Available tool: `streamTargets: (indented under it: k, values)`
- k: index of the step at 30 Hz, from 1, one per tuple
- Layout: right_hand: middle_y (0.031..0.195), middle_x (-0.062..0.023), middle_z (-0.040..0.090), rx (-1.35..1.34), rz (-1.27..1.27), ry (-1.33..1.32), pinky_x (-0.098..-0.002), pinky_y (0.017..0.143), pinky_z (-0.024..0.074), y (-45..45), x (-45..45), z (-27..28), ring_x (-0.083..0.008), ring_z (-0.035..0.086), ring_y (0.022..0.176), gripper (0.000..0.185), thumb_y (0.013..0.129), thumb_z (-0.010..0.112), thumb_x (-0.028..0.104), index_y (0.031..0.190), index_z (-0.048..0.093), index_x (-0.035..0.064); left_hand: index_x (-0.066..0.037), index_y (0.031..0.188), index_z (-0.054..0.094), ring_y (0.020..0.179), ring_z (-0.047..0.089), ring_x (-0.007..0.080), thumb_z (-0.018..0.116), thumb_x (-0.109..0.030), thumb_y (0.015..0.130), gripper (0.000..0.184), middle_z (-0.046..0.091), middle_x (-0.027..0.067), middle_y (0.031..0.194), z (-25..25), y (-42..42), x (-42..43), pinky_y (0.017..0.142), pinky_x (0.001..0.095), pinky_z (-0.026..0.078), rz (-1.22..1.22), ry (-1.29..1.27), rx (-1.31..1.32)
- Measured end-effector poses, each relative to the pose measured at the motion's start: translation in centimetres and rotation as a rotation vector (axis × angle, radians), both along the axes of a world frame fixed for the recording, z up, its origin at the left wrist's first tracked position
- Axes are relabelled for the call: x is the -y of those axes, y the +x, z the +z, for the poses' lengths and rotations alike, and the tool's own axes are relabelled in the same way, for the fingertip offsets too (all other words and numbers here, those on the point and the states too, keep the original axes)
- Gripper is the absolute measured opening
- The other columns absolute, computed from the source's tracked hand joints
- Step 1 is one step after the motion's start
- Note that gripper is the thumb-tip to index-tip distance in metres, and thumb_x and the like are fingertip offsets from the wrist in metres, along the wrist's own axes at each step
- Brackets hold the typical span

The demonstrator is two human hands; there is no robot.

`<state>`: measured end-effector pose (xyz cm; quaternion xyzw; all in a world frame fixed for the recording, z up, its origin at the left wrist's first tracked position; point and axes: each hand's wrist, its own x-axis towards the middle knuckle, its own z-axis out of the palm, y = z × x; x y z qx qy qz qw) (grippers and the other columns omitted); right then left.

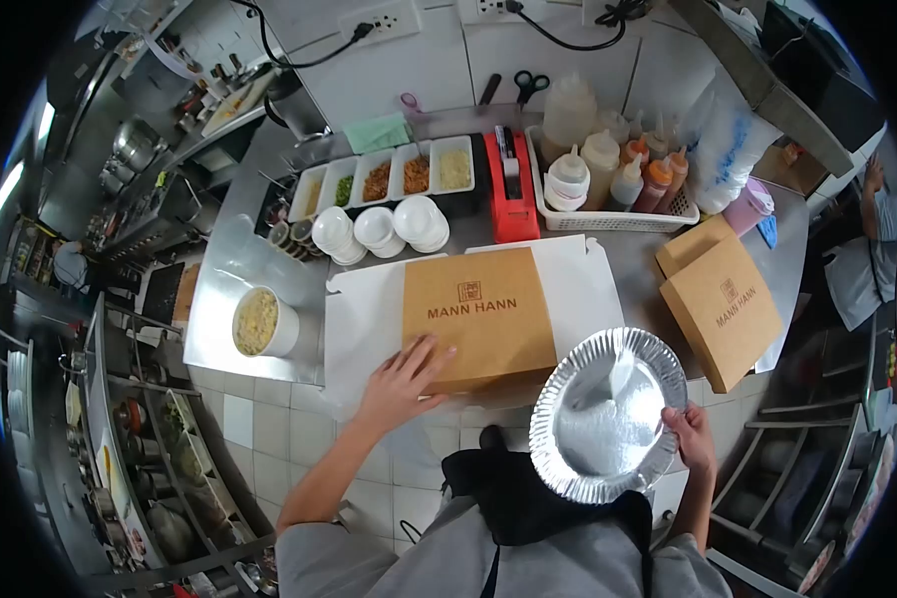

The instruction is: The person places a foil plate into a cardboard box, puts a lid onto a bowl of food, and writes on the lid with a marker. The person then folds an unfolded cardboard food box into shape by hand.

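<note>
The right hand pinches one side of the foil plate near the cardboard box; that lopsided grip could let it tip. The left hand, fingers spread on the box, could dent it by pressing.

The foil plate hides part of the cardboard box

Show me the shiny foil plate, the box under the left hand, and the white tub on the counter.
Foil plate (593,444), head view: on its shiny flat middle.
Box (490,341), head view: on its brown part, below the lettering.
White tub (287,332), head view: on its outer wall.
</note>
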<state>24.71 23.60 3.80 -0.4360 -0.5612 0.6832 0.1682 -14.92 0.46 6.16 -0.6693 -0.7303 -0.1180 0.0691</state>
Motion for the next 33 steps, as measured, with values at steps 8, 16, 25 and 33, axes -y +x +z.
streamTargets:
  k: [8,16,25,33]
  values:
    - [0.074,0.0017,0.059,-0.028,0.090,-0.002,-0.0200,0.054,0.0391,-2.2,-3.7,1.0,-0.0044,0.050,0.062,0.020,0.084,0.061,0.017,0.093,0.061,-0.0011,-0.016,0.121,0.054,0.107,0.056,0.0211,0.070,-0.034,0.069,0.057,0.056,0.0056,0.119,1.4,-3.3,-2.5,0.075,0.0324,0.052,0.032,0.231,0.057]
    - [0.060,-0.0076,0.052,0.209,0.283,0.480,-0.0291,0.054,0.0389,-19.3,-2.5,0.6,-0.0144,0.047,0.055,0.027,0.076,0.064,0.016,0.093,0.061,-0.0035,-0.006,0.115,0.056,0.107,0.056,0.0251,0.075,-0.023,0.067,0.054,0.056,0.0085,0.119,6.7,-5.4,-5.3,0.086,0.0345,0.048,0.095,0.302,0.278]
    - [0.118,-0.0178,0.046,0.226,0.108,1.001,-0.0409,0.086,0.0427,-22.6,-0.3,-4.6,-0.0353,0.048,0.104,0.067,0.071,0.073,0.021,0.130,0.043,0.0100,-0.009,0.133,0.035,0.120,0.045,0.0303,0.079,-0.030,0.064,0.084,0.036,0.0136,0.138,2.2,-5.4,-2.2,0.096,0.0370,0.040,0.039,0.347,0.662]
    - [0.121,-0.0202,0.041,0.548,0.221,0.942,-0.0459,0.086,0.0424,-23.0,1.1,-3.9,-0.0383,0.045,0.105,0.114,0.050,0.083,0.027,0.143,0.017,0.0148,-0.002,0.140,0.013,0.131,0.022,0.0395,0.075,-0.029,0.068,0.099,0.019,0.0241,0.143,-6.0,0.2,-1.4,0.106,0.0451,0.021,0.442,0.254,0.491]
